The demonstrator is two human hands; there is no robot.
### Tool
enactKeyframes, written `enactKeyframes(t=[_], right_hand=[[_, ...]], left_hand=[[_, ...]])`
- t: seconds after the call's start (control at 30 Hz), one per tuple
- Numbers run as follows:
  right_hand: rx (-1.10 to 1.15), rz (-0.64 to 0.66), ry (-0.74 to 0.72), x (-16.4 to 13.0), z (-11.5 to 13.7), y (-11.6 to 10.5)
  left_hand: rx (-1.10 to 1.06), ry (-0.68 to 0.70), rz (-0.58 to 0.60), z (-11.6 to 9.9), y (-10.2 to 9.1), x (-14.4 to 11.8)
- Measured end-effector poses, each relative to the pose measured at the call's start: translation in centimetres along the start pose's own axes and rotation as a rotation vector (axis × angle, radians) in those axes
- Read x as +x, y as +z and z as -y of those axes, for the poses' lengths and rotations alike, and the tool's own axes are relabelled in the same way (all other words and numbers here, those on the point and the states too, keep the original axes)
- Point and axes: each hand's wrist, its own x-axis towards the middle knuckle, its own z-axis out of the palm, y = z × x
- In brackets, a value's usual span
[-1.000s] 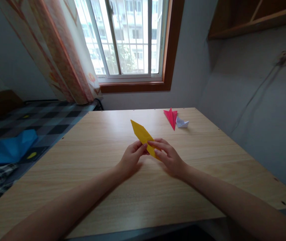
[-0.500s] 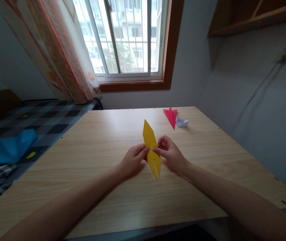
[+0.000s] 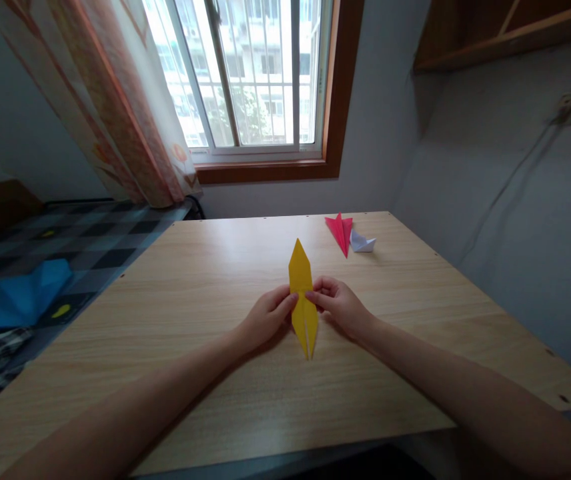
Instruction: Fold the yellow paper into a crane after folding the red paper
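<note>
A folded yellow paper [image 3: 300,272] is held up over the middle of the wooden table [image 3: 215,267]. It is long and narrow, with one point at the top and two pointed flaps split by a thin slit at the bottom. My left hand [image 3: 270,310] pinches its left edge about halfway down, thumb on the front. On the opposite edge, my right hand [image 3: 340,303] grips it between thumb and fingers. The fingers behind the paper are partly hidden.
Near the table's far right lie a pink paper plane [image 3: 341,233] and a white paper boat [image 3: 362,243], close together. To the left, a blue folded paper [image 3: 23,293] rests on a checked bed [image 3: 115,227]. A window [image 3: 260,73] is behind the table.
The yellow paper has turned from a slant to nearly upright, its lower tips swinging slightly left. My right hand's fingers have come down closer to the paper's edge.
</note>
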Motion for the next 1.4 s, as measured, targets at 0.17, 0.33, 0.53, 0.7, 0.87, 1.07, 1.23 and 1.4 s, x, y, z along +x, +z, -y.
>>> enactKeyframes(t=[0.17, 0.33, 0.53, 0.7, 0.87, 1.07, 1.23, 1.4], right_hand=[[-0.047, -0.044, -0.07, 0.1, -0.1, -0.2], [-0.043, -0.007, -0.066, 0.0, -0.1, -0.3], [-0.083, 0.07, -0.025, -0.1, 0.1, -0.1], [-0.077, 0.009, -0.06, -0.1, 0.0, -0.1], [-0.076, -0.009, -0.061, 0.0, 0.2, -0.3], [-0.02, 0.12, 0.002, -0.2, 0.2, -0.2], [-0.021, 0.158, 0.049, -0.4, 0.1, -0.1], [-0.009, 0.124, 0.058, -0.4, 0.3, -0.1]], left_hand=[[-0.094, -0.078, 0.024, 0.4, 0.0, 0.1], [-0.006, -0.01, -0.016, 0.0, -0.1, 0.0], [0.061, 0.027, -0.064, -0.4, -0.1, 0.0], [-0.005, -0.029, -0.022, -0.1, -0.1, 0.0], [-0.039, -0.072, 0.042, 0.3, -0.1, -0.1], [-0.141, -0.053, 0.005, 0.9, -0.4, 0.2], [-0.179, -0.079, -0.007, 0.7, -0.3, 0.2], [-0.213, -0.078, 0.022, 0.4, 0.1, 0.0]])
